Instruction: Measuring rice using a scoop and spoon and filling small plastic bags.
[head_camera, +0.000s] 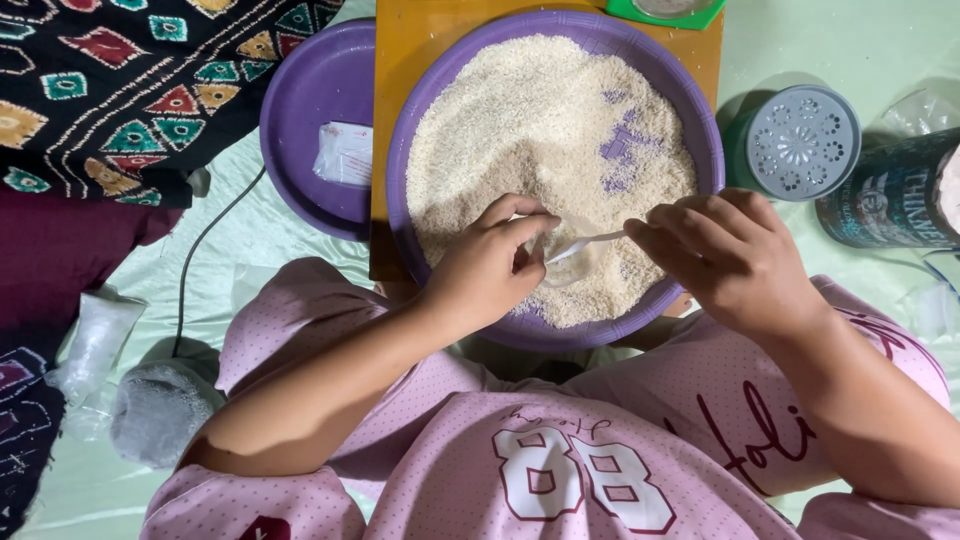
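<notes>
Fingers (650, 235) pinch thin plastic spoon (590, 242) over grainy rice (520, 120)

Before you a large basin (700, 110) of rice (530, 120) rests on a board (400, 40). A smaller empty basin (300, 110) lies to its left, partly under the board, with a packet (343, 153) in it. To the right stand a perforated lid (797, 142) and, beyond it, a tin (895, 195). Your hands meet over the rice's near edge.
</notes>
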